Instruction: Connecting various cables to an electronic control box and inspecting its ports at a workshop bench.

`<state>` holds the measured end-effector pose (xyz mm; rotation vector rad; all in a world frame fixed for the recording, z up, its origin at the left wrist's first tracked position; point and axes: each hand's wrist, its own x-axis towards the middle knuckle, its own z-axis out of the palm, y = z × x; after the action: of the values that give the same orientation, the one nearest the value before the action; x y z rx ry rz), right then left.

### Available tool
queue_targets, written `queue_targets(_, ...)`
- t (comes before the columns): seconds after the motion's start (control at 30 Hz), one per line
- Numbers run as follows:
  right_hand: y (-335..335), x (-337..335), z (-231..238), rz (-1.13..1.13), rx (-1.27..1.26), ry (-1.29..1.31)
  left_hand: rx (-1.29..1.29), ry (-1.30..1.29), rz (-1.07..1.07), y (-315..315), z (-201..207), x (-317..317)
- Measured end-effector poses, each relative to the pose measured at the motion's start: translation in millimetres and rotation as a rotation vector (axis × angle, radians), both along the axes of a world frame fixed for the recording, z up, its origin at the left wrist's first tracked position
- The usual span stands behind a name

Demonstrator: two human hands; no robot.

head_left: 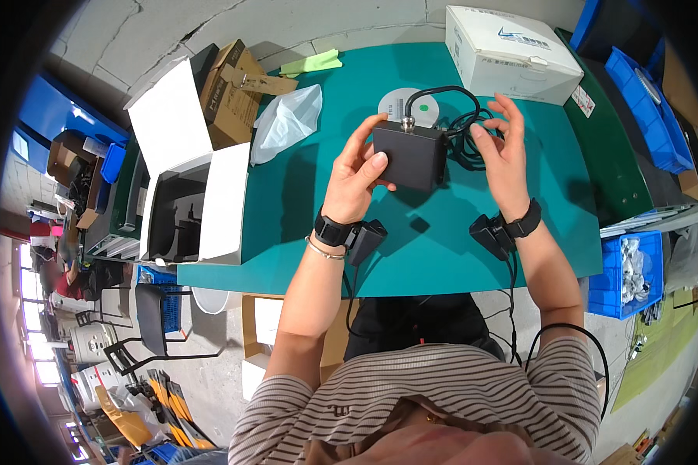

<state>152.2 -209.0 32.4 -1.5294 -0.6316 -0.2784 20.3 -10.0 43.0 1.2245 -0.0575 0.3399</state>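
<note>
My left hand [354,174] grips a black box-shaped device [409,157] by its left side, with the thumb across its face. A metal connector [408,122] stands on the device's top edge, and a black cable [467,139] arcs from it to the right into a loose coil. Beside that coil is my right hand [506,159], its thumb and fingers apart. The thumb is close to the loops; whether it touches them I cannot tell. Partly hidden behind the device and cable, a white disc [395,99] lies on the green table [287,240].
An opened white box [226,203] with a dark interior stands at the table's left. Behind it are a brown carton [221,101] and a clear plastic bag [287,122]. A closed white carton [512,58] sits at the back right. Blue bins [628,271] flank the right side.
</note>
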Motion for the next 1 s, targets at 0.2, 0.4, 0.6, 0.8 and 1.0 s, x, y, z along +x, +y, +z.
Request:
queue_targets(0.2, -1.5, 6.7, 0.8, 0.398, -0.231, 0.274, -0.152, -0.065, -0.033, 10.6, -6.5, 6.4)
queue_targets(0.4, -7.7, -1.5, 11.0, 0.545, -0.017, 0.489, -0.301, 0.079, 0.183, 23.8, -16.5, 11.0)
queue_targets(0.6, -12.5, 4.5, 19.2, 0.755, 0.377, 0.715, -0.192, -0.024, 0.244, 30.2, -14.3, 7.9)
queue_targets(0.8, -17.7, 6.0, 18.9, 0.835, 0.438, 0.701, -0.175, -0.155, 0.166, 33.4, -16.1, 3.8)
queue_targets(1.0, -16.7, 5.9, 18.7, 0.862, 0.437, 0.694, -0.15, -0.237, 0.08, 39.8, -23.4, 4.1)
